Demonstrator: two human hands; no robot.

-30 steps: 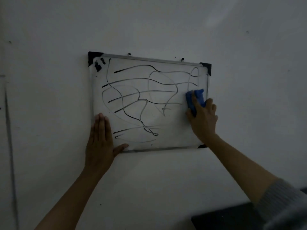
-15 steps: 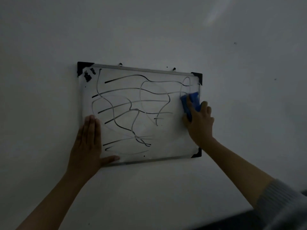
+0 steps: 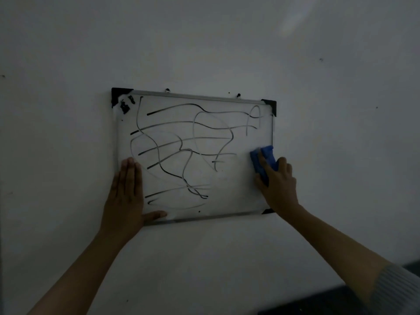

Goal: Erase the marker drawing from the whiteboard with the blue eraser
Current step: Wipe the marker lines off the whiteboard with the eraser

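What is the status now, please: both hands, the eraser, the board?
Left hand flat on whiteboard lower left corner, bracing. Right hand presses blue eraser at right edge. Marker drawing mostly intact. Nothing in the way.

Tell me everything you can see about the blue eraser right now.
The blue eraser is a small bright blue block, material unclear in the dim, slightly blurred light. It is pressed against the whiteboard near its right edge, about mid-height, tilted so its top leans right. The right hand grips it from below, fingers covering its lower part, so only the upper portion shows. A darker groove or shadow runs along its length. The board around it looks wiped clean.
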